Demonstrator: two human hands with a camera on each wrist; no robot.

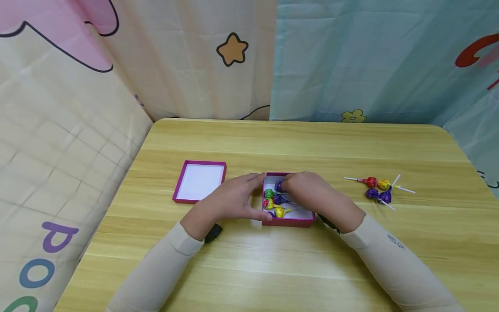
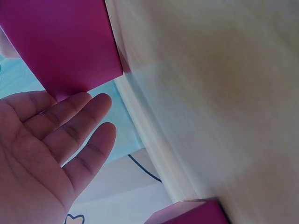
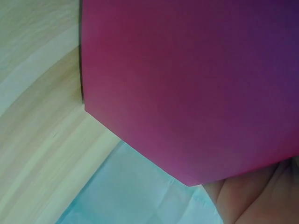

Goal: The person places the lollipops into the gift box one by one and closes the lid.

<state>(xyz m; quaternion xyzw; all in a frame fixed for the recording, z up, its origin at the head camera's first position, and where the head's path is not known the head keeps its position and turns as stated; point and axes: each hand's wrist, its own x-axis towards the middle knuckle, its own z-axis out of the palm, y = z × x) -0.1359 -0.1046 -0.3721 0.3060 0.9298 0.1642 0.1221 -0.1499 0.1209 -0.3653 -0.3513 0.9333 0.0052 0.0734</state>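
Reaching into the magenta box (image 1: 288, 222), the right hand (image 1: 308, 188) has its fingers bent down at a purple lollipop (image 1: 278, 186); the back of the hand hides the tips, so I cannot tell whether they pinch it or have let it go. Opposite them, the left hand (image 1: 238, 197) grips nothing: its fingers are nearly straight, touching the box's far left corner, while its thumb lies at the near left one, steadying the wall. Between the two hands, nearer the person than the right fingers, sit a green lollipop (image 1: 269, 193), another purple one, a red-and-yellow one (image 1: 268, 203) and a yellow one (image 1: 280, 212), heads toward the left hand. Out past the right hand, four loose lollipops lie crossed on the wooden table (image 1: 249, 268): one red (image 1: 371, 182), one yellow, two purple. Beyond the left wrist lies a shallow white-lined tray (image 1: 200, 182), probably the lid. The step in hand looks like laying the purple lollipop in its row; the next move likely calls for the right fingers to lift clear and fetch from the loose group, the left hand bracing the box.
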